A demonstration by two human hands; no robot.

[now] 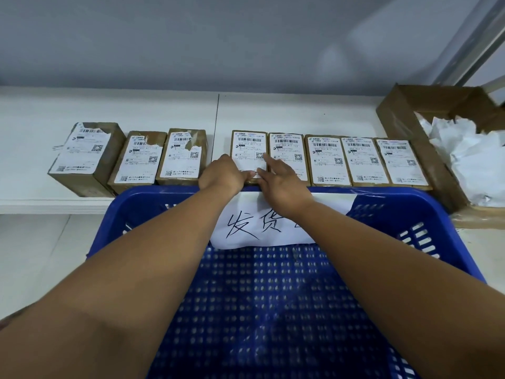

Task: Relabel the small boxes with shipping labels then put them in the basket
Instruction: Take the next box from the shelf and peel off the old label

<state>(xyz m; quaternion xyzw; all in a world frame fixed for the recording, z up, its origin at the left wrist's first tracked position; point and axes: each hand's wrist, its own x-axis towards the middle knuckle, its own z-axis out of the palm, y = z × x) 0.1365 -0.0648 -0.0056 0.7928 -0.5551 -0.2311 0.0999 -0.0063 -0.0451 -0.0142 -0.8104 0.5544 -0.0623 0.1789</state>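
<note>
Head view, the only one: your left hand (222,173) and right hand (281,179) are both on the centre box (247,144), fourth in the row of eight across the middle of the frame on the white table (300,113). Right fingers lie straight and spread on its label; left fingertips meet them at the label's near edge, and I can't tell whether they pinch or press. The three boxes (139,160) at mid-left wear torn labels, so those look undone; the four boxes (358,160) to the right carry whole ones, new or old I can't say. The blue basket (153,195) filling the lower frame holds no box, only a handwritten paper sign (259,228) on its far wall. Nothing is binned, so most of the job is left. The cardboard carton (401,105) at upper right holds crumpled white paper (470,160)
</note>
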